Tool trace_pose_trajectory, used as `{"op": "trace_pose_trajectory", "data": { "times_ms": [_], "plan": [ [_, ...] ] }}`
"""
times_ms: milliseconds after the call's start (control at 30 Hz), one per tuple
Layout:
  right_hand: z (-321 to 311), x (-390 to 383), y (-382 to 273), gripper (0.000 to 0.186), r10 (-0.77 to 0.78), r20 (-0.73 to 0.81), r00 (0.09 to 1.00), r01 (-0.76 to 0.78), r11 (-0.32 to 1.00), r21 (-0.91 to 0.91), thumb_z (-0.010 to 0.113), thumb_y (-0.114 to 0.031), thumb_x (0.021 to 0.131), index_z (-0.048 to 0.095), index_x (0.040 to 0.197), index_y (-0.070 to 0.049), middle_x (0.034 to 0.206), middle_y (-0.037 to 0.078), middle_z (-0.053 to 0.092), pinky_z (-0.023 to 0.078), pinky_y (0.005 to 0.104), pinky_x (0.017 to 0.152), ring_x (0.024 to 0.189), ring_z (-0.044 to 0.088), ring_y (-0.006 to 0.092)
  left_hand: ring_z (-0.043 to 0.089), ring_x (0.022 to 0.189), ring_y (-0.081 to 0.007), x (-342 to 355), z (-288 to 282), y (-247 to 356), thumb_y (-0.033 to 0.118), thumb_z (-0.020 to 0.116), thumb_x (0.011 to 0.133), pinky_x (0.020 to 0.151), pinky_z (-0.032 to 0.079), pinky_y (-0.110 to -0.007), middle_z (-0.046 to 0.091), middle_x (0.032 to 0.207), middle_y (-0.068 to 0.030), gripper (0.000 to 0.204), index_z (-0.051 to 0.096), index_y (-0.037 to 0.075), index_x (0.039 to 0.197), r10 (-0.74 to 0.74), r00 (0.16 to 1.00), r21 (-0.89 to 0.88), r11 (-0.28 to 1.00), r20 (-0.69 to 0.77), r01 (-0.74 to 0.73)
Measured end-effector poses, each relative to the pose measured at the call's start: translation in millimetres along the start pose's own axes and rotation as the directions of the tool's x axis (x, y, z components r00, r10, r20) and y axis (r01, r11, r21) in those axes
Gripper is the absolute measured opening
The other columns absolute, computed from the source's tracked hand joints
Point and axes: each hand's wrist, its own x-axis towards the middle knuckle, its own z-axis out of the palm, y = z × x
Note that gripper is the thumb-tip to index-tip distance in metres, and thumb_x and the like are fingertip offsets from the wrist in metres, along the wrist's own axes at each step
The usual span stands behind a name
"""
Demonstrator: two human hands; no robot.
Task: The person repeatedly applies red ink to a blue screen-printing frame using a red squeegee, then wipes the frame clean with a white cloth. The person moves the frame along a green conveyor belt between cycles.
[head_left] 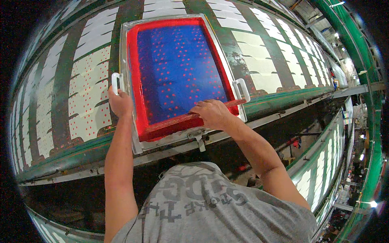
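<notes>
A printing screen [164, 18] with a metal frame lies on the long green table. Its blue mesh [182, 73] shows scattered red dots, and red ink borders it inside the frame. My left hand [120, 104] is closed around the white handle [115, 82] on the frame's left side. At the near end of the screen, my right hand [213, 114] grips a long, thin squeegee [170, 122] from above. Red covers the squeegee, which lies slantwise across the frame's width. Beside its right end stands a second white handle [244, 90], untouched.
Pale panels with red dots [90, 79] lie left of the screen; plain pale panels [256, 60] lie to its right. A metal rail [283, 116] runs along the green table's [265, 100] near edge. Another table with pale panels [320, 166] stands at the lower right.
</notes>
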Motion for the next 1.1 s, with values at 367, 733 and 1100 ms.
{"op": "trace_pose_trajectory", "data": {
  "times_ms": [367,733,1100],
  "plan": [
    [33,-54,1,0.057,-0.173,0.031,0.984,0.167,0.976,0.140,0.069,-0.009,0.089,0.065,0.146,-0.009,0.142,0.014,0.065,0.051,0.0526,0.110,0.133,0.061,0.0374,0.070,0.121,-0.0474,8,12,-23,0.018,0.062,0.103,0.106,0.053,-0.053,0.071,0.132,-0.0282,0.047,0.060,-0.001,0.146,-0.038,0.999,0.134,0.990,0.016,0.036],
    [10,-104,121,0.059,0.037,-0.334,0.942,0.134,0.870,0.474,0.077,-0.003,0.086,0.066,0.143,-0.006,0.148,0.019,0.061,0.048,0.0517,0.118,0.139,0.057,0.0405,0.069,0.124,-0.0473,18,15,-40,0.033,0.072,0.100,0.109,0.053,-0.054,0.073,0.132,-0.0292,0.054,0.067,-0.003,0.140,-0.106,0.993,0.298,0.947,-0.056,0.118],
    [25,-90,224,0.058,0.678,-0.003,0.735,-0.262,0.289,0.921,0.074,0.000,0.098,0.057,0.154,0.001,0.132,0.013,0.070,0.055,0.0356,0.101,0.117,0.067,0.0198,0.074,0.109,-0.0475,17,9,-33,0.035,0.071,0.103,0.097,0.055,-0.054,0.077,0.116,-0.0291,0.047,0.072,-0.005,0.126,-0.069,0.997,0.302,0.950,-0.040,0.078]
  ]
}}
